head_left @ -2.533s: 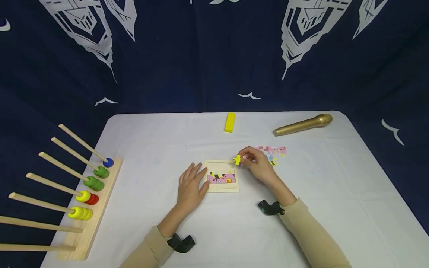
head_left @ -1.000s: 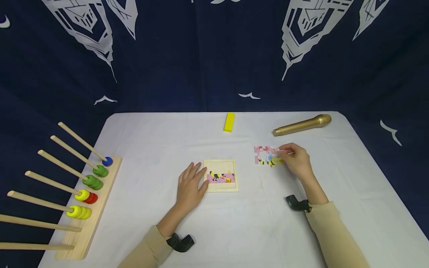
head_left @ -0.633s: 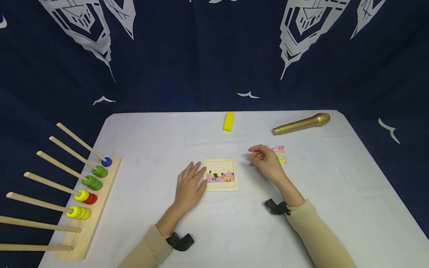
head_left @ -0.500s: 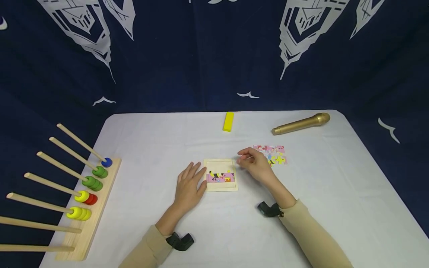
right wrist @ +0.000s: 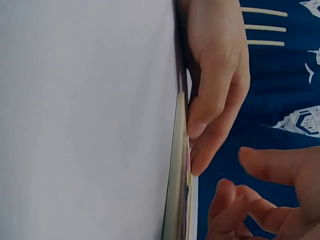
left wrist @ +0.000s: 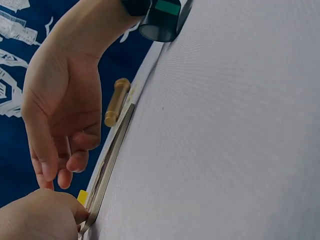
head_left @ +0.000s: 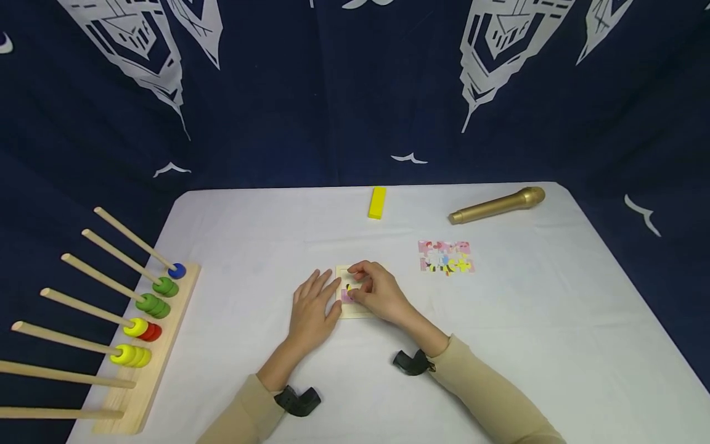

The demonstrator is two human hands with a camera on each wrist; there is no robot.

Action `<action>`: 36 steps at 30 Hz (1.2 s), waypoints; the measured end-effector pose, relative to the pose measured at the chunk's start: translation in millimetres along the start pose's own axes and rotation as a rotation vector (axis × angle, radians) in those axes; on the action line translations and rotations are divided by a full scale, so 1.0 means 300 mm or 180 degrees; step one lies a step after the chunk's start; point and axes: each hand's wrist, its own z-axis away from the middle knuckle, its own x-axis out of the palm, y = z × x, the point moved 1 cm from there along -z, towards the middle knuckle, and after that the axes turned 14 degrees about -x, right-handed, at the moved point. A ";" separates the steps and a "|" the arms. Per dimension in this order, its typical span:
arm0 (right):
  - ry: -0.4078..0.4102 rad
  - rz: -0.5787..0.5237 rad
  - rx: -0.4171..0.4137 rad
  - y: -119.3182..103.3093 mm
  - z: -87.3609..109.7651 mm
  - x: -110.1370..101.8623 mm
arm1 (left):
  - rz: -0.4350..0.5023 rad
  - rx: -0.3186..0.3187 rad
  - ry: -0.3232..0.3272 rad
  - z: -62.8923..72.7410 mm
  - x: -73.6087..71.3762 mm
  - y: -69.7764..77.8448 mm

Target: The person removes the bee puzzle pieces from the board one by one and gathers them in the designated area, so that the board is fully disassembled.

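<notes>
A small wooden puzzle frame [head_left: 360, 315] lies on the table, partly covered by the right hand. Pink, yellow and black picture pieces [head_left: 346, 295] sit in its lower part. My left hand [head_left: 312, 308] lies at the frame's left side with fingers extended, its thumb touching the edge. Over the frame is my right hand [head_left: 383, 298], thumb and index finger apart and the other fingers loosely bent. No piece shows between its fingertips in the right wrist view, where the right thumb [right wrist: 272, 165] stands clear of the fingers. Several loose puzzle pieces [head_left: 445, 256] lie together to the right.
A wooden peg abacus [head_left: 166, 345] with coloured beads stands along the left. At the back are a yellow block [head_left: 377, 203] and a gold microphone [head_left: 497, 206]. A white cloth covers the table [head_left: 266, 234]; behind it hangs a dark blue patterned curtain [head_left: 277, 92].
The right hand carried a yellow puzzle piece from the frame back to the loose pieces and let it go. It then moved left over the frame. The left hand has stayed put.
</notes>
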 end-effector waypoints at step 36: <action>-0.0181 0.1056 -0.0214 0.025 0.019 0.069 | 0.0000 0.0002 0.0061 0.003 -0.001 0.002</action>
